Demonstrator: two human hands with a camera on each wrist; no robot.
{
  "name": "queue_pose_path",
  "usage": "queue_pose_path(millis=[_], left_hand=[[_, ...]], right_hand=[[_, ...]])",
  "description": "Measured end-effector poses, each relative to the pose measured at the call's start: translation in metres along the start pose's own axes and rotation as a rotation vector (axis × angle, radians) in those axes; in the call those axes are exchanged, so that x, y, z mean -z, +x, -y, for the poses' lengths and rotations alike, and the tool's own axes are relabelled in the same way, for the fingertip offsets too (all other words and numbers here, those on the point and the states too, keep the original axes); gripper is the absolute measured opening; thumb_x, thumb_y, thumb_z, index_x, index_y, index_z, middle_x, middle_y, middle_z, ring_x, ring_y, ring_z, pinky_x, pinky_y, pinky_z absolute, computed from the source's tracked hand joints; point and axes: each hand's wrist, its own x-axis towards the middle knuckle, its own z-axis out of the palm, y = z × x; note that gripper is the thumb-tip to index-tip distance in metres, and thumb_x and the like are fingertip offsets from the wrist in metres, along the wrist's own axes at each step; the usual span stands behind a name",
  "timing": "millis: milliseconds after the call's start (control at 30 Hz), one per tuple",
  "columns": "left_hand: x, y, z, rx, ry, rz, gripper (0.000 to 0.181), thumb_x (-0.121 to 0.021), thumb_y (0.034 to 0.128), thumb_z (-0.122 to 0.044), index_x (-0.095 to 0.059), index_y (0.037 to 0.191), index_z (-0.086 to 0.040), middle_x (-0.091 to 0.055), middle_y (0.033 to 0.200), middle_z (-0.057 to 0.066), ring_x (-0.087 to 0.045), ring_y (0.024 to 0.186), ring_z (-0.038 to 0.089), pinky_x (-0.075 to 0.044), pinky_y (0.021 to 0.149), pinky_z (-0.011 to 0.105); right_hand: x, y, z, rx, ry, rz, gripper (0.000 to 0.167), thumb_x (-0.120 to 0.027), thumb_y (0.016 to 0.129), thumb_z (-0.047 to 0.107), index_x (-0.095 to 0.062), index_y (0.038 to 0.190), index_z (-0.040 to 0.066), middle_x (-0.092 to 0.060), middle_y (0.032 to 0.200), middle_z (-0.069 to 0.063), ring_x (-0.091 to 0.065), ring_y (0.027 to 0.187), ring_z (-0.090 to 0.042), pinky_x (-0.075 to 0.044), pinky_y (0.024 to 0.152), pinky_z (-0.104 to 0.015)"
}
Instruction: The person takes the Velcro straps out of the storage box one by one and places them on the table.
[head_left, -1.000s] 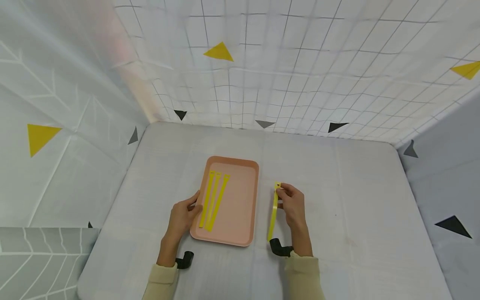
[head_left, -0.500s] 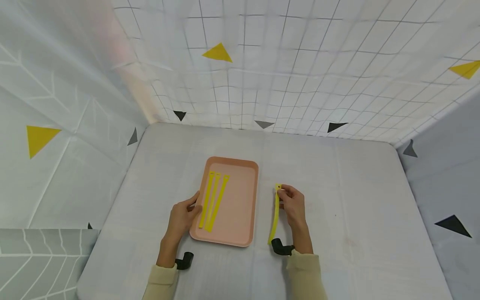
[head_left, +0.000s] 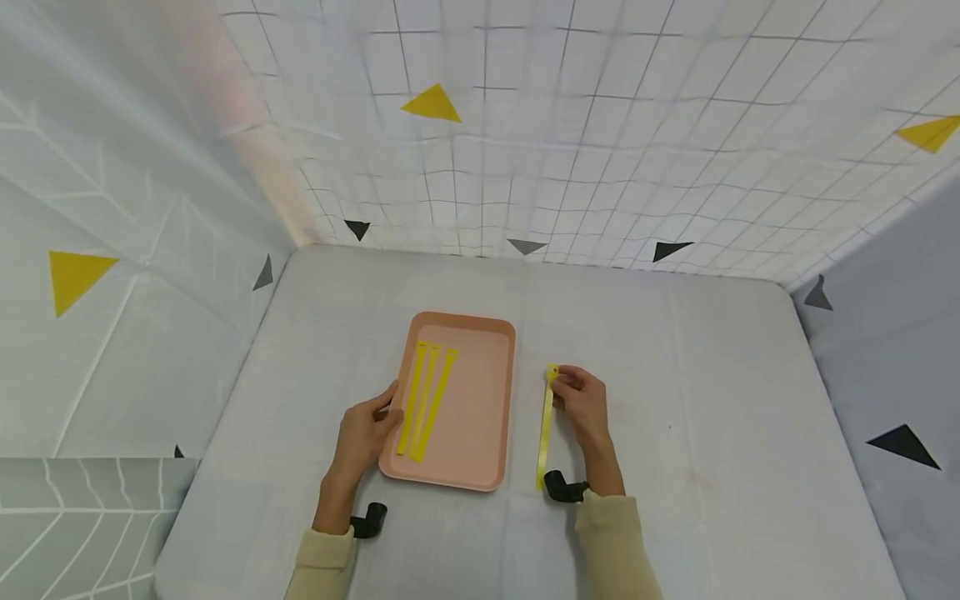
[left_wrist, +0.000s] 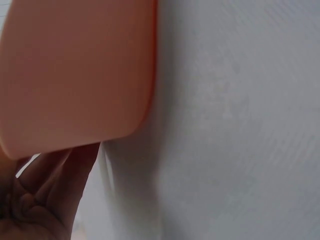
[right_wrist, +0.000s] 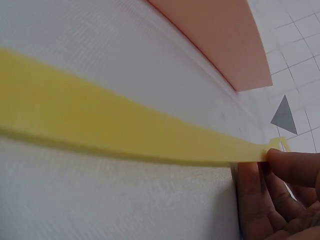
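The tray (head_left: 477,400) looks like smooth, matt plastic.

white grid-lined wall (head_left: 600,142) behind a pale table (head_left: 735,400)

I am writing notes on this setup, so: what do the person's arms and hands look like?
Both sleeves are plain beige, with cuffs. The wrist cameras are black and elbow-shaped. The left hand and right hand wear no gloves.

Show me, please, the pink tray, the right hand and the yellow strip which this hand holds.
Pink tray (head_left: 478,400): head view, bare floor of the tray.
Right hand (head_left: 587,402): head view, back of the hand.
Held yellow strip (right_wrist: 105,122): right wrist view, its broad face.
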Motion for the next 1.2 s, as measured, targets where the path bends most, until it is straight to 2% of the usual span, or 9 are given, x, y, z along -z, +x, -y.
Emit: queue_pose_path(millis=[200,433,733,867,1033,1200], left_hand=[[0.0006,-0.0002,0.0012,-0.028,0.009,-0.002,0.05,-0.071,0.0919,-0.012,-0.055,0.139,-0.01,-0.066,0.12,0.021,-0.07,0.096,0.032,-0.058,0.074,0.04],[0.0,0.0007,0.0006,-0.024,0.017,-0.007,0.05,-0.07,0.0921,-0.013,-0.055,0.139,-0.01,-0.065,0.121,0.022,-0.07,0.097,0.033,-0.058,0.076,0.041],[-0.0013,-0.0005,0.0006,0.002,0.021,-0.006,0.05,-0.07,0.0917,-0.013,-0.055,0.14,-0.01,-0.065,0.121,0.021,-0.07,0.098,0.033,-0.058,0.076,0.041],[-0.0014,-0.0006,0.0017,-0.013,0.025,-0.008,0.05,-0.07,0.0919,-0.014,-0.055,0.14,-0.01,-0.065,0.121,0.022,-0.07,0.097,0.033,-0.058,0.076,0.041],[-0.001,-0.0006,0.0029,-0.015,0.02,-0.008,0.05,-0.071,0.092,-0.014,-0.055,0.14,-0.011,-0.065,0.121,0.021,-0.07,0.097,0.033,-0.058,0.077,0.041],[-0.0012,-0.0006,0.0028,0.001,0.012,-0.004,0.05,-0.07,0.0924,-0.014,-0.054,0.14,-0.011,-0.065,0.123,0.021,-0.069,0.099,0.033,-0.058,0.077,0.041]], right_hand=[[-0.0022,0.0045,-0.0015,0.048,-0.055,-0.019,0.026,-0.067,0.087,-0.006,-0.068,0.113,-0.008,-0.064,0.095,-0.016,-0.062,0.072,-0.015,-0.055,0.06,-0.024],[-0.0039,0.0085,-0.0039,0.086,-0.085,-0.034,0.022,-0.067,0.085,-0.008,-0.07,0.107,-0.011,-0.067,0.092,-0.022,-0.062,0.064,-0.013,-0.055,0.056,-0.022],[-0.0034,0.0091,-0.0047,0.122,-0.28,-0.066,0.022,-0.064,0.084,-0.004,-0.072,0.104,-0.008,-0.071,0.086,-0.02,-0.062,0.055,-0.012,-0.051,0.051,-0.021],[-0.0042,0.0087,-0.0032,0.14,-0.374,-0.092,0.023,-0.065,0.084,-0.001,-0.073,0.105,-0.006,-0.071,0.086,-0.018,-0.063,0.057,-0.017,-0.049,0.051,-0.023],[-0.005,0.0072,-0.0023,0.172,-0.481,-0.131,0.025,-0.065,0.084,0.004,-0.074,0.106,-0.004,-0.072,0.087,-0.016,-0.062,0.068,-0.025,-0.046,0.057,-0.028],[-0.0061,0.0062,-0.0024,0.188,-0.53,-0.147,0.024,-0.066,0.085,0.006,-0.074,0.106,-0.003,-0.07,0.086,-0.015,-0.061,0.072,-0.028,-0.046,0.063,-0.035]])
